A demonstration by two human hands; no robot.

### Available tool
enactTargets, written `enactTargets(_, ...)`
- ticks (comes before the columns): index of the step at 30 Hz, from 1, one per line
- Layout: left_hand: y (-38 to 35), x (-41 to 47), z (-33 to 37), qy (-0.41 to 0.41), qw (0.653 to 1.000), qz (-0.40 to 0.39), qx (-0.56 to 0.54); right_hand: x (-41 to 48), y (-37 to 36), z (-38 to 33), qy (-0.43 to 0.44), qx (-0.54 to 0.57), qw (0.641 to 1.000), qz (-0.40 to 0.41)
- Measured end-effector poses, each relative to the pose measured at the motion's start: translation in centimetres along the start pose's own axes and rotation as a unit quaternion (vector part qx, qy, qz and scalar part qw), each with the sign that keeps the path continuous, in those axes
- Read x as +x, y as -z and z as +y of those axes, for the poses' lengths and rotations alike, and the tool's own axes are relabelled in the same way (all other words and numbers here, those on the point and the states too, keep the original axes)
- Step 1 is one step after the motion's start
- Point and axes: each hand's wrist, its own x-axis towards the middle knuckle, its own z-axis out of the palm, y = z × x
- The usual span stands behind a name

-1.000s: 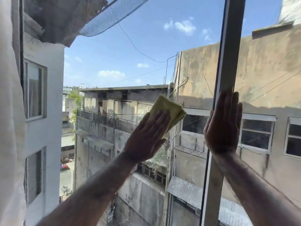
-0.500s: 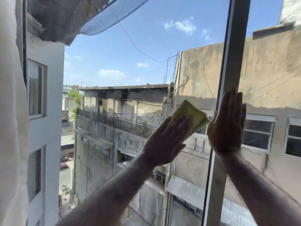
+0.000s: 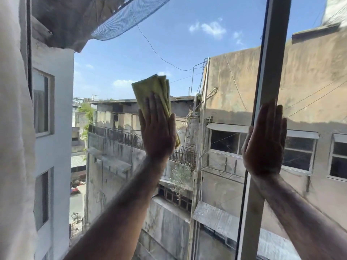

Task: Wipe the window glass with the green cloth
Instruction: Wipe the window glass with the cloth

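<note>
The window glass (image 3: 187, 44) fills most of the view, with buildings and sky behind it. A folded yellow-green cloth (image 3: 153, 91) lies flat against the pane near the middle. My left hand (image 3: 157, 128) presses it to the glass with the palm and straight fingers, and the cloth sticks out above the fingertips. My right hand (image 3: 263, 139) rests flat, fingers up, on the grey upright window frame (image 3: 270, 62) and the pane beside it, holding nothing.
A pale curtain (image 3: 13, 147) hangs along the left edge. The grey upright frame splits the glass into a wide left pane and a narrower right pane. Outside are weathered buildings, wires and a blue net at the top.
My left hand slid the cloth right toward the frame, then back left and upward, and now points straight up. My right hand stayed on the frame.
</note>
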Motion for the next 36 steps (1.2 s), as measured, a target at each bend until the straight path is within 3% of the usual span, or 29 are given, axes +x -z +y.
enactTargets(3,0.0,-3.1,0.1,-0.266,0.961,-0.076,0.015,0.0,0.0,0.1,-0.002,-0.006,1.0,-0.015)
enactTargets(5,0.6,-5.2,-3.0,-0.347,0.932,-0.1,0.039,0.1,0.1,0.2,-0.003,-0.009,0.999,-0.033)
enactTargets(7,1.5,-5.7,-6.2,-0.272,0.958,-0.078,0.048,0.2,0.1,0.2,-0.005,-0.006,0.999,-0.039)
enactTargets(10,2.0,-2.4,-6.7,-0.018,0.998,-0.023,0.059,0.2,0.1,0.1,-0.002,0.0,1.0,-0.031)
enactTargets(13,1.6,1.9,-2.4,0.062,0.998,0.008,0.03,0.2,0.1,0.2,-0.002,-0.009,0.999,-0.035)
enactTargets(14,1.3,2.4,-0.9,0.04,0.999,0.003,0.023,0.3,0.1,0.2,-0.002,-0.011,0.999,-0.037)
enactTargets(16,0.3,1.2,1.3,-0.091,0.995,-0.029,0.018,0.3,0.1,0.2,-0.004,-0.011,0.999,-0.034)
enactTargets(19,0.2,-3.9,0.5,-0.339,0.935,-0.102,0.023,0.1,0.1,0.2,-0.005,-0.006,1.0,-0.03)
enactTargets(21,0.6,-6.5,-3.2,-0.395,0.911,-0.119,0.026,0.1,0.1,0.3,-0.005,-0.005,1.0,-0.03)
enactTargets(23,1.4,-8.0,-7.4,-0.307,0.947,-0.091,0.023,0.1,0.0,0.4,-0.007,-0.007,1.0,-0.029)
enactTargets(25,2.2,-7.6,-10.3,-0.105,0.992,-0.053,0.039,0.2,-0.1,0.4,-0.007,-0.009,1.0,-0.028)
enactTargets(27,2.5,-4.9,-10.9,0.091,0.995,-0.024,0.035,0.2,-0.2,0.3,-0.006,-0.013,0.999,-0.028)
enactTargets(28,2.6,-3.0,-10.1,0.15,0.989,-0.004,0.016,0.2,-0.3,0.3,-0.006,-0.014,0.999,-0.029)
enactTargets(30,2.6,1.1,-7.5,0.193,0.981,0.025,-0.021,0.2,-0.3,0.3,-0.005,-0.014,1.0,-0.026)
enactTargets(32,2.0,3.7,-4.5,0.144,0.989,0.032,-0.01,0.2,-0.2,0.2,-0.005,-0.012,1.0,-0.023)
enactTargets(34,1.1,3.9,-1.3,0.012,1.0,0.018,0.015,0.3,0.0,0.2,-0.005,-0.005,1.0,-0.018)
enactTargets(36,0.3,1.6,0.4,-0.15,0.988,-0.026,0.004,0.2,0.1,0.1,-0.003,0.0,1.0,-0.015)
